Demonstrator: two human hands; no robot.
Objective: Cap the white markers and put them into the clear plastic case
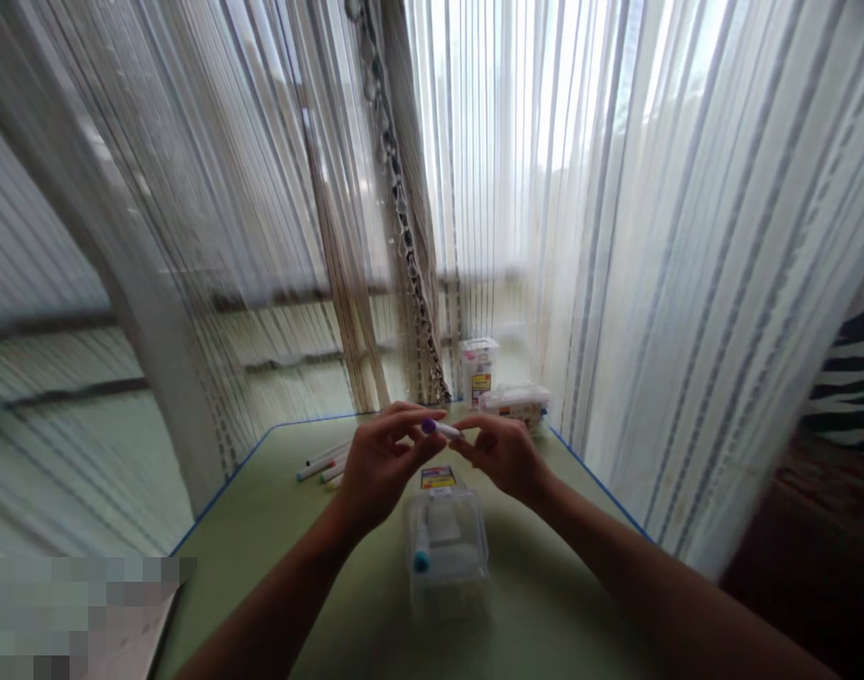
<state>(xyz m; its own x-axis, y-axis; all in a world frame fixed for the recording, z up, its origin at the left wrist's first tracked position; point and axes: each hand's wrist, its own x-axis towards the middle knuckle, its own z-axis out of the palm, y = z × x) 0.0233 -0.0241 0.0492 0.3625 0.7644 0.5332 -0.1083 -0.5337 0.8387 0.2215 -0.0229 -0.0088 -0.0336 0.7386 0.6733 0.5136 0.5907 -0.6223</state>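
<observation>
Between my two hands, above the table, is a white marker with a purple end pointing left. My left hand pinches it near the purple end. The fingertips of my right hand close on its other end. Below them lies a clear plastic box with a yellow label. A marker with a turquoise end rests inside it, at the left. Several more white markers with coloured ends lie on the table beside my left hand, which partly hides them.
At the back of the green table stands an upright clear container with a yellow label. A plastic-wrapped pack lies next to it. String curtains hang beyond the table's blue edge. Something pixelated covers the lower left corner.
</observation>
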